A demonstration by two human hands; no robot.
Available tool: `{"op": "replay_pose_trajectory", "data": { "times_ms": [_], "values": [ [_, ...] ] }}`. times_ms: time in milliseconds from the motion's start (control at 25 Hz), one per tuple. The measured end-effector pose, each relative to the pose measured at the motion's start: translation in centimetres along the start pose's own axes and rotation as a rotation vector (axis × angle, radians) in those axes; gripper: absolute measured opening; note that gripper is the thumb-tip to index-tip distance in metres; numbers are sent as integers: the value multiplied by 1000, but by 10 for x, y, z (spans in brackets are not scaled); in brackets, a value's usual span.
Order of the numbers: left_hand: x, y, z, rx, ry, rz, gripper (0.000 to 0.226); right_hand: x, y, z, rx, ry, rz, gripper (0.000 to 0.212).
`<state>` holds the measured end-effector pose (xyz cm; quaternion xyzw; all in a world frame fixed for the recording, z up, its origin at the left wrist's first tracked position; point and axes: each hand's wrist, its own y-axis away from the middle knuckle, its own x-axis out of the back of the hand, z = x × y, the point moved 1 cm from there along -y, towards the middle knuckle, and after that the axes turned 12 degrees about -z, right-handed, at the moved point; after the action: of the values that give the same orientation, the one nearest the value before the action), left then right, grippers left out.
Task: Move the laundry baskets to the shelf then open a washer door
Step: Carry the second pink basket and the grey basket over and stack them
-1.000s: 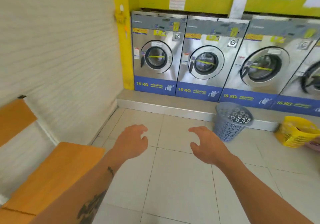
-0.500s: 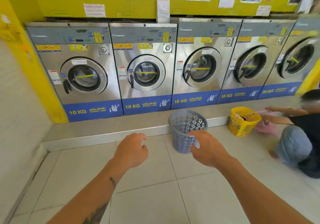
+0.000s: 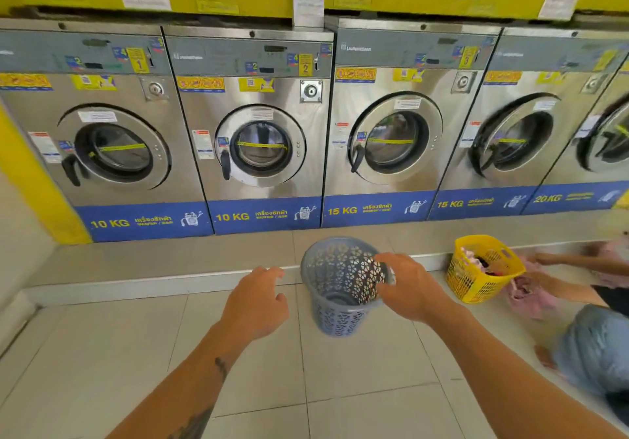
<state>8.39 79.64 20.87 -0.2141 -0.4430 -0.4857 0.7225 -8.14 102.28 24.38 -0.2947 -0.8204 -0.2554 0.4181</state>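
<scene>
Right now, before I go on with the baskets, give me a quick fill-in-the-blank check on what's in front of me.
1. The right hand is at the rim of the ____ basket.
2. The yellow basket holds ____, while the grey one looks empty.
3. The washer straight behind the grey basket is labelled ____ KG.
4. The left hand is open and holds ____.

Missing words: grey; clothes; 10; nothing

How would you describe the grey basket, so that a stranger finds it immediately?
Find the row of steel washers. On the tiled floor before the step stands the grey basket, at the right hand. It is round with flower-shaped holes; the yellow basket is square-meshed and holds clothes.
</scene>
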Motion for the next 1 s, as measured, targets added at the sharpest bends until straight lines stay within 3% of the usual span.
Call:
{"op": "replay_pose_trajectory", "data": {
  "times_ms": [280, 480, 720, 1000],
  "values": [
    [-49, -165, 16, -30, 133, 65, 48, 33, -138, 87, -95, 14, -92, 57],
    [-76, -263, 23, -31, 110, -5, 51, 55, -227, 128, -133, 35, -94, 59],
    [-104, -356, 24, 42, 63, -78, 50, 47, -327, 174, -92, 21, -246, 55],
    [-150, -411, 32, 264, 7, -96, 58, 45, -437, 244, -81, 42, -461, 65]
  ]
}}
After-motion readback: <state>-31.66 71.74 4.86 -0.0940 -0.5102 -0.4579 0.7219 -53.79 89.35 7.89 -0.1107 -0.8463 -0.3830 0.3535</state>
